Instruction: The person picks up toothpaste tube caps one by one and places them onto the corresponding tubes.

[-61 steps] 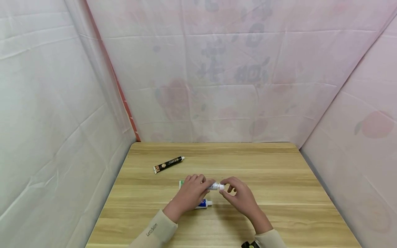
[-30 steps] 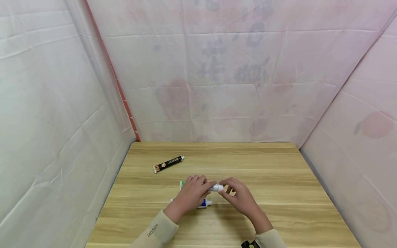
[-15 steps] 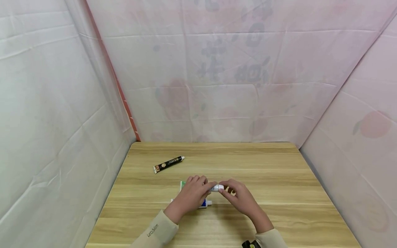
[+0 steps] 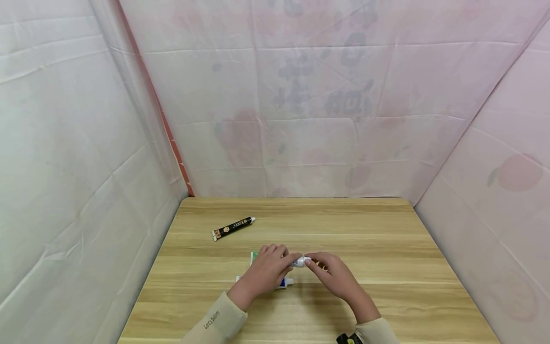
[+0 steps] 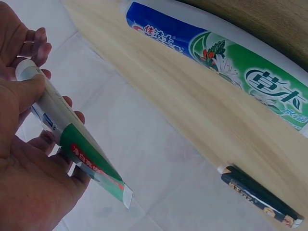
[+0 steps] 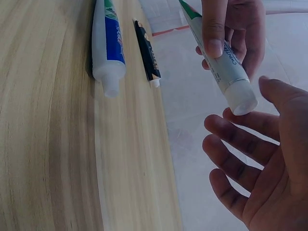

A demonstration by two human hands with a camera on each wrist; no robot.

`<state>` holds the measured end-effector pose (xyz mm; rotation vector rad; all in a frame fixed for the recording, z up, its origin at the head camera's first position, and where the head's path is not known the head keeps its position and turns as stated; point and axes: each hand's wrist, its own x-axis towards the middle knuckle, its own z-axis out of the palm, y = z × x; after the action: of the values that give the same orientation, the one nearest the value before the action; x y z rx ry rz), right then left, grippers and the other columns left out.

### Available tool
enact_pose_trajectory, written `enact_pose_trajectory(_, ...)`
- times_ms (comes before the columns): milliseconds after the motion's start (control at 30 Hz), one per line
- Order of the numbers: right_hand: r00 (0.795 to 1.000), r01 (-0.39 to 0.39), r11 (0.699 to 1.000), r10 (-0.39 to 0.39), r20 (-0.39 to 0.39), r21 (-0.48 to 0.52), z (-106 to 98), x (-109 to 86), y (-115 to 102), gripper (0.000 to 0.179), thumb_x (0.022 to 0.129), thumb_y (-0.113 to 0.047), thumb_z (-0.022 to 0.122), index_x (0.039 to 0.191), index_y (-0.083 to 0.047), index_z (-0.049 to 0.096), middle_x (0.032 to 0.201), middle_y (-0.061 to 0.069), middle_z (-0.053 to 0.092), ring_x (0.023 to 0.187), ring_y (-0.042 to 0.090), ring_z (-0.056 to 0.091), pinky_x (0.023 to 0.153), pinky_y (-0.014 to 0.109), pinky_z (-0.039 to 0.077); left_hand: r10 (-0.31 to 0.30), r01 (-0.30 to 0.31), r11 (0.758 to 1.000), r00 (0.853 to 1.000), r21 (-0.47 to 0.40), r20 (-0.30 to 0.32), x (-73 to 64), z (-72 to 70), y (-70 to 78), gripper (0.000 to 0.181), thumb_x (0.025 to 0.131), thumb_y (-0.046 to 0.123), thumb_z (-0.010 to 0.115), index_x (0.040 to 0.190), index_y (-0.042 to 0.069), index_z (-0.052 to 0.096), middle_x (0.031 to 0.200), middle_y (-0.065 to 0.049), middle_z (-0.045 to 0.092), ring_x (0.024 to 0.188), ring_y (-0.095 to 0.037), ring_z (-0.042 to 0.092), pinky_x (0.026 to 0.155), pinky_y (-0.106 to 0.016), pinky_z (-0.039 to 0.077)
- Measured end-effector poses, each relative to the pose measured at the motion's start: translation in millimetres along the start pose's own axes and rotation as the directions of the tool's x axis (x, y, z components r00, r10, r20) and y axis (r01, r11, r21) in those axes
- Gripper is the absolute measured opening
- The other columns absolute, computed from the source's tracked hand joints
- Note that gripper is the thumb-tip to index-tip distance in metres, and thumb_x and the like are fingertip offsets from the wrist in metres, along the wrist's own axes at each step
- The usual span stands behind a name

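My left hand [image 4: 268,267] grips a white and green toothpaste tube [image 5: 79,139] above the table, its thumb lying along the tube near the capped end. At that end sits a white cap [image 6: 241,97], in line with the tube. The thumb and index finger of my right hand [image 4: 337,274] are placed on either side of this cap, while its other fingers curve loosely below. A blue, green and white toothpaste tube [image 6: 107,45] lies on the table under my left hand, partly hidden by it in the head view.
A black tube [image 4: 234,228] with a white cap lies farther back on the left of the wooden table [image 4: 365,220]. Pale sheeting [image 4: 301,143] hangs behind the table and along both sides. A black object [image 4: 349,338] shows at my right sleeve.
Two seconds ago a narrow neck showed between cap and tube; now the cap sits against the tube. My right fingers have shifted slightly around it, while my left hand has hardly moved.
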<state>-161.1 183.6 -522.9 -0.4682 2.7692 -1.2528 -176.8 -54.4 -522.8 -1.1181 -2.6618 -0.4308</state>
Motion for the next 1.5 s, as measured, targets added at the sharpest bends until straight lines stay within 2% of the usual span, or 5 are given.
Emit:
enact_pose_trajectory(333, 0.997, -0.013, 1.000, 0.015, -0.077, 0.021, -2.5, -3.7, -0.4, 0.031, 0.098, -0.051, 0.051, 0.124, -0.039, 0.062, 0.119, -0.015, 0.063, 0.094, 0.006, 0.060, 0.076, 0.027, 0.051, 0.004, -0.004, 1.000, 1.000, 0.010, -0.003, 0.7, 0.5, -1.5, 0.040, 0.101, 0.031, 0.055, 0.141, 0.034, 0.052, 0.102, 0.010, 0.055, 0.086, -0.010, 0.044, 0.082, -0.031, 0.039)
enact_pose_trajectory(667, 0.972, 0.186, 0.983, -0.182, -0.149, 0.010, -2.2, -5.3, 0.1, 0.040, 0.087, -0.031, 0.076, 0.124, -0.032, 0.061, 0.119, -0.010, 0.063, 0.090, 0.017, 0.063, 0.070, 0.026, 0.050, 0.017, -0.017, 1.000, 1.000, 0.012, -0.024, 0.9, 2.0, -1.9, 0.039, 0.100, 0.031, 0.058, 0.139, 0.034, 0.054, 0.101, 0.009, 0.055, 0.085, -0.010, 0.044, 0.084, -0.032, 0.041)
enact_pose_trajectory(833, 0.961, 0.238, 0.971, -0.232, -0.149, 0.018, -1.8, -4.8, 0.3, 0.038, 0.084, -0.017, 0.079, 0.120, -0.019, 0.064, 0.116, -0.004, 0.064, 0.088, 0.021, 0.063, 0.072, 0.027, 0.051, 0.018, -0.018, 1.000, 0.999, 0.003, -0.035, 0.9, 1.5, -1.8, 0.039, 0.099, 0.030, 0.059, 0.138, 0.033, 0.054, 0.100, 0.009, 0.054, 0.084, -0.010, 0.043, 0.084, -0.032, 0.041)
enact_pose_trajectory(1033, 0.946, 0.292, 0.956, -0.288, -0.149, 0.009, 0.6, -2.1, 0.3, 0.035, 0.081, -0.005, 0.079, 0.109, -0.020, 0.065, 0.108, -0.007, 0.065, 0.085, 0.015, 0.063, 0.072, 0.027, 0.053, 0.015, -0.015, 1.000, 1.000, 0.002, -0.009, 0.6, -0.5, -1.2, 0.040, 0.100, 0.030, 0.058, 0.139, 0.032, 0.054, 0.102, 0.009, 0.055, 0.084, -0.010, 0.042, 0.084, -0.032, 0.040)
enact_pose_trajectory(1500, 0.982, 0.168, 0.985, -0.164, -0.089, 0.036, -0.8, -1.9, -4.0, 0.021, 0.089, -0.022, 0.074, 0.108, -0.027, 0.066, 0.104, -0.013, 0.064, 0.083, 0.014, 0.061, 0.066, 0.029, 0.052, 0.010, -0.010, 1.000, 1.000, 0.010, 0.012, -1.3, -0.6, -1.2, 0.039, 0.102, 0.034, 0.051, 0.142, 0.033, 0.052, 0.103, 0.010, 0.054, 0.088, -0.010, 0.044, 0.084, -0.032, 0.039)
